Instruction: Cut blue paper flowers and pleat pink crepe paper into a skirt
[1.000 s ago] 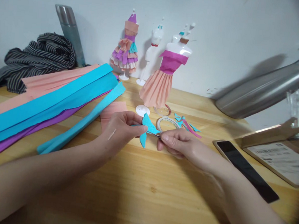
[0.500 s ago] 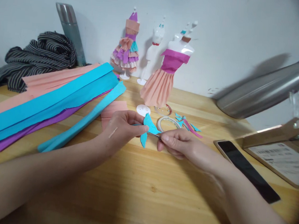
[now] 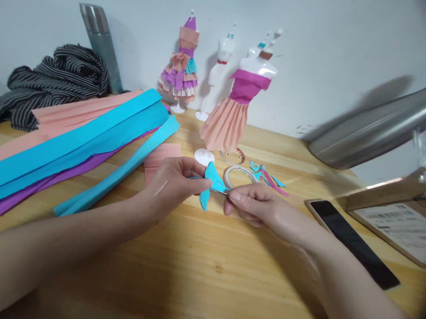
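Thumb and fingers of my left hand (image 3: 184, 177) pinch a small piece of turquoise crepe paper (image 3: 215, 179), with a pointed flap hanging below the fingertips. My right hand (image 3: 252, 202) is closed round a thin metal tool (image 3: 218, 192) whose slim end lies against the paper and reaches toward my left thumb. Its handle is hidden in my fingers, so its kind is unclear. Both hands are held over the wooden table, close together. Behind them stands a white mannequin (image 3: 259, 67) in a magenta bodice and a pleated peach skirt (image 3: 226, 126).
Tape rolls (image 3: 230, 170) and paper scraps (image 3: 270, 179) lie beyond my right hand. Turquoise crepe strips (image 3: 124, 167) and peach paper (image 3: 163, 155) are at left. A phone (image 3: 354, 244), a cardboard box (image 3: 396, 213) and a steel jug (image 3: 378, 123) are at right. A frilled-dress mannequin (image 3: 181, 73) stands behind.
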{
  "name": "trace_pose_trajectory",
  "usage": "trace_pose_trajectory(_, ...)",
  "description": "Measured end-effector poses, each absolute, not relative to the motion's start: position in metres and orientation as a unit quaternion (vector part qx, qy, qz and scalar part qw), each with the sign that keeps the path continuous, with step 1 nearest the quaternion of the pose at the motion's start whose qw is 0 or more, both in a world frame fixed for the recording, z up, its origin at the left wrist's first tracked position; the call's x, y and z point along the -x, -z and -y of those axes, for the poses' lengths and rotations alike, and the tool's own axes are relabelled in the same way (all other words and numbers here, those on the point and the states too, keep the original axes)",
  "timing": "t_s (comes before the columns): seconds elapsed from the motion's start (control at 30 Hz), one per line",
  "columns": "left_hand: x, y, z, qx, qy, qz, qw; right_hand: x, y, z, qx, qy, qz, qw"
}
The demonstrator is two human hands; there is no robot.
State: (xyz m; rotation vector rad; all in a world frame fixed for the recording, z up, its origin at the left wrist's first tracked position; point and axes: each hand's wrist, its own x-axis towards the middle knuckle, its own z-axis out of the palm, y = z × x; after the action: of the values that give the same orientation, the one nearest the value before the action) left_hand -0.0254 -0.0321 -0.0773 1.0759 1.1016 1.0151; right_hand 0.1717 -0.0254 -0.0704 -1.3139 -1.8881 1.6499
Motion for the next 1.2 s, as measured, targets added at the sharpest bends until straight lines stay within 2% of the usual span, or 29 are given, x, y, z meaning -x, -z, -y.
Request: trace_pose_trajectory(1.2,0.0245,0.0767,0.0334,-0.467,-0.421,-0.483,0.609,-0.1733,0.0741,0.0234,0.463,-0.595,0.641,0.145)
